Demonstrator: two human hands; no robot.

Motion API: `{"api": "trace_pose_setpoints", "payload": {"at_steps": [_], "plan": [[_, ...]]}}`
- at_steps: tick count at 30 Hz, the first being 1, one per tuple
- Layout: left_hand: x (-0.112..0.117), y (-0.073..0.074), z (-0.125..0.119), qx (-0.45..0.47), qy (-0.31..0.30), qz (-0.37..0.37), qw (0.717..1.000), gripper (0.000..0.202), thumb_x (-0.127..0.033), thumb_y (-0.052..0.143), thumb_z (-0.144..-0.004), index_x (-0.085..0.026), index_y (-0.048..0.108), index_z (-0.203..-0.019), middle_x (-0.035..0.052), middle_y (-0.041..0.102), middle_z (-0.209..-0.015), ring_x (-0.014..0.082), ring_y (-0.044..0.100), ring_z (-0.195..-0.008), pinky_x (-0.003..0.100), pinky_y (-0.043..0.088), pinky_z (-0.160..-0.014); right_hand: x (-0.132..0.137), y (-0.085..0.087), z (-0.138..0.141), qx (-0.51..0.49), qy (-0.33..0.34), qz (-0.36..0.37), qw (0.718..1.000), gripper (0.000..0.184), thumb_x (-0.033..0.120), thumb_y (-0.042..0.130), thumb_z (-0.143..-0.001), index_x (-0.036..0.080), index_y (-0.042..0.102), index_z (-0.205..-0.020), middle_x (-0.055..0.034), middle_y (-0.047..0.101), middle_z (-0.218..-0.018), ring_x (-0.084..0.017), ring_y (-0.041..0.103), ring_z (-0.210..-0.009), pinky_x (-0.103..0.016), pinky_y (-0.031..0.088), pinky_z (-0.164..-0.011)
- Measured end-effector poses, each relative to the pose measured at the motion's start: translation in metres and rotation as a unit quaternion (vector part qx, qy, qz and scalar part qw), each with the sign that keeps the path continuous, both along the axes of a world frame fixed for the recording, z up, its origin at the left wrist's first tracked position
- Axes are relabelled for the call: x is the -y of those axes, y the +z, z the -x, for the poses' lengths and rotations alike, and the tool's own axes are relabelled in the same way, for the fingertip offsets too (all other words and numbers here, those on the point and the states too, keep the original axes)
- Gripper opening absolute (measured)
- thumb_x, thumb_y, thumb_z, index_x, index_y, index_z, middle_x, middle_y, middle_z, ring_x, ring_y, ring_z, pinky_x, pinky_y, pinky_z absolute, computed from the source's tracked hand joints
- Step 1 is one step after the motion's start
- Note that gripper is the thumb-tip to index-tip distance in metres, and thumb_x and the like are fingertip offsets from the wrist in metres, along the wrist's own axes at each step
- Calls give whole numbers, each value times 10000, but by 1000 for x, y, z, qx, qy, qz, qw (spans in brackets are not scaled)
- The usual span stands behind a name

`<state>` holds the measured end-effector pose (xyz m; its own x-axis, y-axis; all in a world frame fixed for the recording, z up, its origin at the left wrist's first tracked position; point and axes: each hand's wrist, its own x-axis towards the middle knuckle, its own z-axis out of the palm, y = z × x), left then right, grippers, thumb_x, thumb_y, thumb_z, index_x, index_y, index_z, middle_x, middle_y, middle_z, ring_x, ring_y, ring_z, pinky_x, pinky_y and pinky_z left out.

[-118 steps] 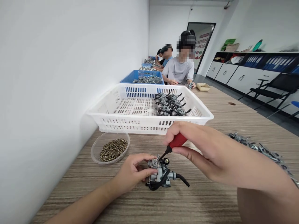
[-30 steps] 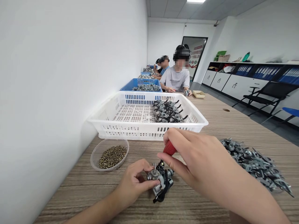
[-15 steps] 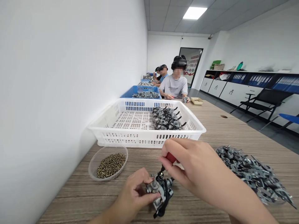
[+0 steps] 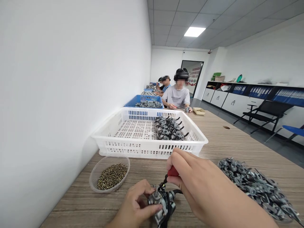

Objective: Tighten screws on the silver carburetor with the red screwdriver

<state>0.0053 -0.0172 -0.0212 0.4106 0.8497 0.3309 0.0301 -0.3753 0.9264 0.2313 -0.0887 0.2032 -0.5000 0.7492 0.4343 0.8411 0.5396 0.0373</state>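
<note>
My left hand grips a small grey metal carburetor with a black hose, held on the wooden table near its front edge. My right hand is closed around a red-handled screwdriver. The screwdriver's dark tip meets the top of the carburetor, close to my left thumb. Most of the red handle is hidden inside my fist.
A clear bowl of brass screws sits to the left. Behind it stands a white slotted basket holding several carburetors. A heap of grey metal parts lies at the right. Other people work further along the table beside a blue basket.
The view has tilted upward, so hands and carburetor sit lower in frame. Since 3.9 s ago the carburetor was turned in my left hand; the screwdriver stays on its top.
</note>
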Motion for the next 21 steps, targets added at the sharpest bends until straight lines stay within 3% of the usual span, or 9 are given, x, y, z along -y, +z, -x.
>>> {"api": "trace_pose_setpoints", "payload": {"at_steps": [5,14,21], "plan": [[4,6,-2,-7,13,41,999,385,-382,1003,-820,-220,656,-854,-9,639,-887,197,606,-849,263,452,-715,-2,-2,8,15,-24,-41,999,409,77,824,-896,276,476,-976,15,658,-895,-211,600,-613,-326,258,-538],[6,9,-4,-9,43,62,997,329,-369,993,-802,-206,714,-858,10,679,-892,189,620,-816,236,431,-635,-2,-2,16,8,-49,-66,997,416,74,812,-900,282,455,-947,30,654,-859,-219,627,-619,-335,272,-555],[6,9,-5,-4,51,41,998,259,-375,974,-835,-198,794,-895,35,725,-898,203,666,-832,222,438,-605,-11,3,10,10,-23,32,999,269,102,761,-1039,247,535,-1048,-16,686,-1002,-236,689,-732,-336,358,-589]]}}
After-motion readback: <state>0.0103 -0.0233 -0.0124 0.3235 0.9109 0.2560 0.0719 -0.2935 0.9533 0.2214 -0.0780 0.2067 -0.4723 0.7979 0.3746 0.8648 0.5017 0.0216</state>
